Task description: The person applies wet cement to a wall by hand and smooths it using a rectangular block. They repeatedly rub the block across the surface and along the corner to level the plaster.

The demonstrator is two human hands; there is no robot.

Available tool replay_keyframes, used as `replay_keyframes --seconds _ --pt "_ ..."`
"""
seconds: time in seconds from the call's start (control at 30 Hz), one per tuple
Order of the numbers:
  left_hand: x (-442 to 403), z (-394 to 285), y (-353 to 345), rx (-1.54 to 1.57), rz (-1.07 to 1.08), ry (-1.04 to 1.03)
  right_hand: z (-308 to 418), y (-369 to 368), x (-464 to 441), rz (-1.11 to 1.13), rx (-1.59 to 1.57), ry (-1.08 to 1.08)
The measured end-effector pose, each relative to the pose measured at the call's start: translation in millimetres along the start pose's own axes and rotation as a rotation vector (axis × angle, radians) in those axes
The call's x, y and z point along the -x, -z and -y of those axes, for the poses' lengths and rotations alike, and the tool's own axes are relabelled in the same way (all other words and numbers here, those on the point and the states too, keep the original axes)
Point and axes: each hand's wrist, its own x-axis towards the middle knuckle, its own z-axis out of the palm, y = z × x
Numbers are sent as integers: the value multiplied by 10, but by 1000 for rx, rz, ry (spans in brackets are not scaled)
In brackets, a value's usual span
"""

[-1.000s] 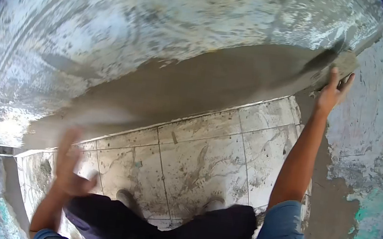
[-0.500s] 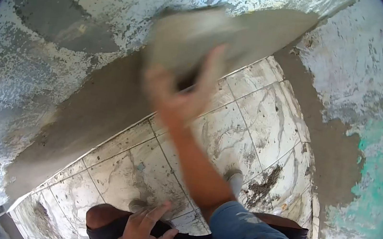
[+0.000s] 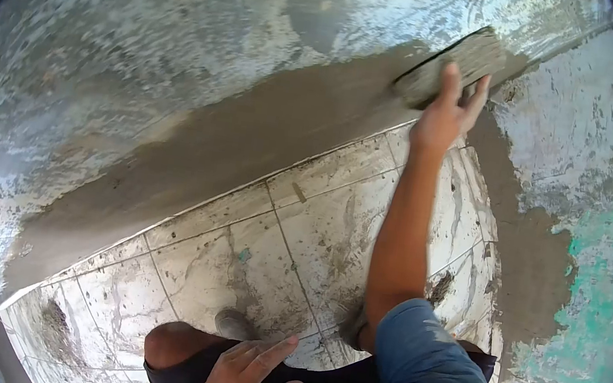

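My right hand (image 3: pixel 443 120) grips a plastering float (image 3: pixel 475 59), a flat rectangular board coated with grey mortar. The float's face lies against the wall near the corner, and its handle is hidden behind my fingers. Beneath it a band of wet grey-brown mortar (image 3: pixel 252 130) runs along the foot of the wall (image 3: pixel 149 31). Lower in the view, my left hand (image 3: pixel 244 373) lies over my dark-clothed thigh, fingers stretched out and holding nothing.
Dirty white tiles with grey veins (image 3: pixel 335 211) cover the floor, with crumbs of mortar (image 3: pixel 442 287) scattered on them. The adjoining wall (image 3: pixel 595 291) has peeling green and white paint above another mortar patch (image 3: pixel 537 261). My bent knee (image 3: pixel 170 348) is below.
My right hand has swept the float along the wall to the right, toward the corner. My left hand stays over my thigh. The view has shifted slightly.
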Motion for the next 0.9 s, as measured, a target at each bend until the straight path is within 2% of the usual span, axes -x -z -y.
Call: replay_keyframes --seconds 0.07,0.1,0.13,0.17,0.2,0.23,0.27,0.3,0.37,0.4,0.47,0.5,0.53,0.6,0.7,0.73,0.77,0.8,0.87,0.9 --pt "67 17 -3 0 -20 6 170 -235 548 3 150 49" --pt "76 44 -13 -7 -28 -3 238 -403 949 34 71 82" --pt "74 54 -27 -13 -35 -8 334 -534 1439 86 135 90" --pt "38 28 -26 -16 -40 -3 368 -627 1929 179 169 278" --pt "-21 -19 -15 -43 -45 -13 304 -664 2415 440 94 339" --pt "-45 -64 -20 -69 -44 -19 457 -703 2848 499 85 265" --pt "-55 -91 -50 -74 -45 -13 548 -720 3152 676 26 419" --pt "-70 -103 -66 -96 -31 -13 687 -646 3332 743 -47 448" --pt "-59 -70 -50 -124 -18 -12 754 -502 3023 765 -222 341" --pt "-27 -42 -66 -92 -50 -18 555 -382 2773 689 -21 321" --pt "53 -30 -78 -45 -73 -26 50 -79 1677 307 262 386" --pt "65 -24 -61 -34 -59 -12 302 -124 1041 157 244 297" --pt "64 -20 -49 -25 -46 -1 417 -80 609 99 192 154" --pt "89 -46 -29 -53 -29 11 223 16 99 22 -99 -1" --pt "108 17 -60 -60 -58 11 121 -182 358 -13 18 -16" --pt "102 39 -85 -29 -104 -1 218 -279 636 30 136 77" --pt "69 56 -101 -33 -95 -5 374 -420 1038 43 121 51" --pt "29 68 -118 -34 -92 2 284 -523 1450 106 116 226" --pt "-6 44 -163 -43 -77 23 242 -507 2151 435 100 253" --pt "-18 14 -197 10 -80 56 310 -525 2337 456 130 384"
